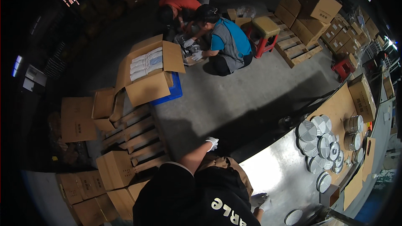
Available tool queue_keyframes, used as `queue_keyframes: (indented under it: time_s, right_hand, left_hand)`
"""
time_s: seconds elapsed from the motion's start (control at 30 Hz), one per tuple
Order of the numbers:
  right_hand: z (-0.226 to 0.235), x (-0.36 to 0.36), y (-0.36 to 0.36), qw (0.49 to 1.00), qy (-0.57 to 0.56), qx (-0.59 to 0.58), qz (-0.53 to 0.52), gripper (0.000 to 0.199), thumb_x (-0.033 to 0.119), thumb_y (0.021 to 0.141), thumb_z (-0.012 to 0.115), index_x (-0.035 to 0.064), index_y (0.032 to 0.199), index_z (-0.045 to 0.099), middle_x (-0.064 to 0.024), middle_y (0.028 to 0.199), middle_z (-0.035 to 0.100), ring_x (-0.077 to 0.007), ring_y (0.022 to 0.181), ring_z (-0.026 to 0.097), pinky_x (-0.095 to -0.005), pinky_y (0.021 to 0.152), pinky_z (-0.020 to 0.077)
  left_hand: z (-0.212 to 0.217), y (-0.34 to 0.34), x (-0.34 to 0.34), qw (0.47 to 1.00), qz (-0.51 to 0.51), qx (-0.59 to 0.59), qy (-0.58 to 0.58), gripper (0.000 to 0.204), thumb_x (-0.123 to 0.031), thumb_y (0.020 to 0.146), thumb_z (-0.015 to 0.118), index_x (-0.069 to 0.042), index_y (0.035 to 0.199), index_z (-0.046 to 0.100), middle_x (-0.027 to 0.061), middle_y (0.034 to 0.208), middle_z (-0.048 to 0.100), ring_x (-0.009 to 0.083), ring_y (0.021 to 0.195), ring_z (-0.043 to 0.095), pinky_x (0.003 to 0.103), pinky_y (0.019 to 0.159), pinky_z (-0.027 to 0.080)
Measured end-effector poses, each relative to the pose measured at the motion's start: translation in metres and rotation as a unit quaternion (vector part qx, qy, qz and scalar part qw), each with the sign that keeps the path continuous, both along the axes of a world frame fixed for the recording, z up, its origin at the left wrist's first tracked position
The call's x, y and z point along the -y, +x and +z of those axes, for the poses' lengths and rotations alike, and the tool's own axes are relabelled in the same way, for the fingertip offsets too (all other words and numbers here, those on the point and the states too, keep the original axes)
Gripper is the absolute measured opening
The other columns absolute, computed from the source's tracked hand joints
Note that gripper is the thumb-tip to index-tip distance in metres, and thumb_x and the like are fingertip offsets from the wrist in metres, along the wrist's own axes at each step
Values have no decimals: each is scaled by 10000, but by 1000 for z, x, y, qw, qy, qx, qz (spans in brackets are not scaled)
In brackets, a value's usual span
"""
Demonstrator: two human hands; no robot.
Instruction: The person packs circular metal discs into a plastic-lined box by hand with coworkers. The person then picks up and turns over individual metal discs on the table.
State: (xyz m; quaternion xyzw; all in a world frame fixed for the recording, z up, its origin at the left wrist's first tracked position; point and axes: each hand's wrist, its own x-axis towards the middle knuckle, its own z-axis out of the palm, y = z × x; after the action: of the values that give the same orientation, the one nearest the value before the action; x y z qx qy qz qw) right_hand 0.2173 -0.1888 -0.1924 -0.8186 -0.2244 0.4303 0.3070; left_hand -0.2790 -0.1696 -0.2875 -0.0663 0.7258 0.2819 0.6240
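Observation:
My left hand [212, 143], in a white glove, hangs out over the floor to the left of the metal-topped table [261, 165]. Its fingers look curled in, with nothing visible in them. My right hand [265, 204], also gloved in white, is at the near edge of the table. A small dark patch shows beside it, and its fingers are too unclear to read. Nearest to it on the tabletop lies a round metal disc [293, 217]. Farther along the table is a pile of slotted round metal discs [317, 142], with stacked round pieces [354, 130] beyond them.
Two people [232, 42] crouch and bend over items on the floor ahead. An open carton [146, 90] of white-wrapped goods stands on a blue pallet [178, 90]. Wooden pallets [140, 138] and cartons [115, 169] crowd the left. A red stool [266, 37] and more boxes [312, 27] stand far right.

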Motion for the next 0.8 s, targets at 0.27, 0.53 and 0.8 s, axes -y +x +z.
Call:
queue_keyframes:
  time_s: [0.27,0.53,0.8]
  right_hand:
    - [-1,12,-2,999,14,33,27,263,207,882,583,-38,933,667,-61,838,648,-154,723,581,-309,656,490]
    - [-7,3,0,999,3,37,32,274,215,886,578,-44,929,658,-56,854,645,-159,743,581,-310,670,486]
    - [9,-19,-2,997,32,-65,2,347,287,924,532,-22,1034,645,-71,938,659,-170,797,593,-313,699,492]
  left_hand:
    - [-11,8,8,1000,0,-21,-20,255,-360,903,603,-125,983,658,60,851,679,250,679,666,392,504,486]
    - [-4,14,1,999,-11,-26,-15,254,-352,911,592,-127,1008,657,62,890,689,263,718,680,388,513,491]
    - [6,15,0,1000,-27,-11,-5,339,-370,931,551,-114,1149,591,95,1036,682,285,837,678,415,619,522]
